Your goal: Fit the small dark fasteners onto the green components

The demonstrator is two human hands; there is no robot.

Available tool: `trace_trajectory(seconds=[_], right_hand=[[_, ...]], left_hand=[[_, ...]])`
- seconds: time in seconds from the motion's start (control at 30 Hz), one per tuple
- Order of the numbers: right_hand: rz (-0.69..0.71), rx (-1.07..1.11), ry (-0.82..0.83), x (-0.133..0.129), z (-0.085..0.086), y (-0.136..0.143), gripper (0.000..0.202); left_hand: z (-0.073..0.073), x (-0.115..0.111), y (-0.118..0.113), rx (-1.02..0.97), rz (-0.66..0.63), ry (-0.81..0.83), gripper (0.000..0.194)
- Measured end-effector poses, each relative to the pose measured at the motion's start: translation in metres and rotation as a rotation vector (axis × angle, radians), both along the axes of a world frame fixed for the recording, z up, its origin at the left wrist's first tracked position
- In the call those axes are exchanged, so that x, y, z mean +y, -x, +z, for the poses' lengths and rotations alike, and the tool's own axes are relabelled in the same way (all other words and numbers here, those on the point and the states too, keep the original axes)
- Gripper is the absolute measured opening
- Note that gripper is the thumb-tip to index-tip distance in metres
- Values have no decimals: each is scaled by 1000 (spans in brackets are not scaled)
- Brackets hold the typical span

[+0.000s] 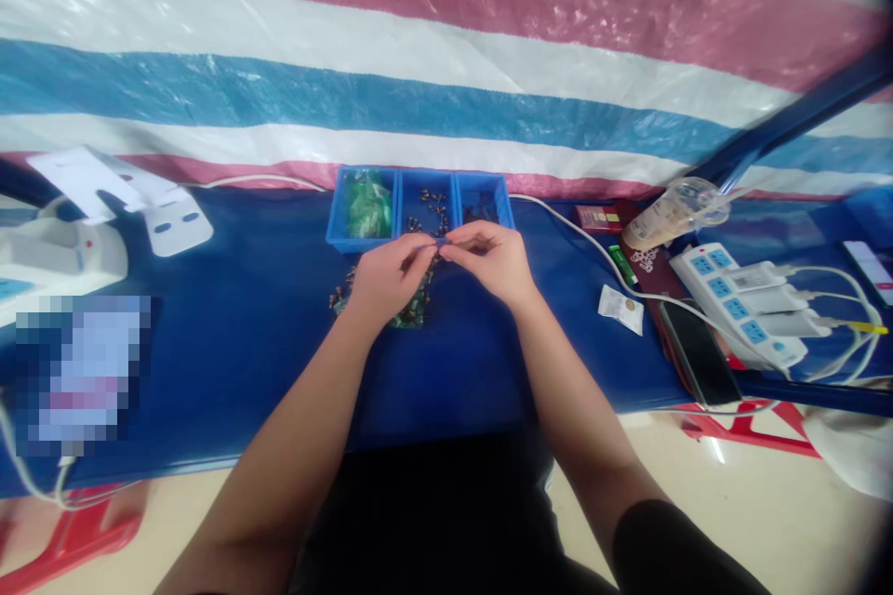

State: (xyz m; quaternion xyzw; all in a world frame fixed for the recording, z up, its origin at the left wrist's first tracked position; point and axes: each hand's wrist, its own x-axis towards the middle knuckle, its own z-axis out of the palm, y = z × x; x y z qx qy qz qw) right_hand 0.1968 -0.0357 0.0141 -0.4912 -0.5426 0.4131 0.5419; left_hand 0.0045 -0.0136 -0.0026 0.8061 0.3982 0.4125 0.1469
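Note:
My left hand (pixel 392 277) and my right hand (pixel 492 262) meet fingertip to fingertip in front of three joined blue bins. Both are pinched closed around something too small to make out. The left bin (pixel 335 221) holds green packets (pixel 368 204). Small brass-coloured parts (pixel 433 197) lie in the middle bin, and dark thin pieces (pixel 481 203) are in the right bin (pixel 503 195). Beneath my left hand, more small metal parts rest on a greenish clear bag (pixel 411 311), partly hidden by the hand.
On the blue table (pixel 244 344), a power strip (pixel 739 307), a dark phone (pixel 699 353), a plastic cup (pixel 673 216) and a white packet (pixel 620 310) sit at right. White cut sheets (pixel 178 221) and a pixelated device (pixel 90 367) are at left. A white cable (pixel 579 228) crosses the right side.

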Motion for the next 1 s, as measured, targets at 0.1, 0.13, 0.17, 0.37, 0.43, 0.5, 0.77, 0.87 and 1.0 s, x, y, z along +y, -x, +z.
trace_trajectory(seconds=[0.1, 0.13, 0.17, 0.37, 0.43, 0.5, 0.77, 0.87, 1.0], right_hand=[[-3, -12, 8, 0, -1, 0, 29], [-3, -13, 10, 0, -1, 0, 29], [-2, -12, 12, 0, -1, 0, 30], [8, 1, 14, 0, -2, 0, 33], [14, 8, 9, 0, -3, -1, 31], [20, 10, 2, 0, -3, -1, 28], [18, -26, 12, -1, -1, -1, 28], [20, -24, 5, -1, -2, -1, 27], [34, 1, -9, -1, -1, 0, 23]], left_hand=[[1, 0, 0, 4, -5, 2, 23], [1, 0, 0, 4, -4, 2, 23], [1, 0, 0, 4, -4, 2, 23], [0, -1, -1, -17, 25, 7, 25], [0, -1, -1, -20, 23, 5, 25], [-1, -1, -1, -19, 16, 1, 22], [0, 0, 0, 7, 9, -6, 22], [-1, 1, 1, 10, 8, -12, 22], [-1, 2, 1, 13, 13, -12, 23]])
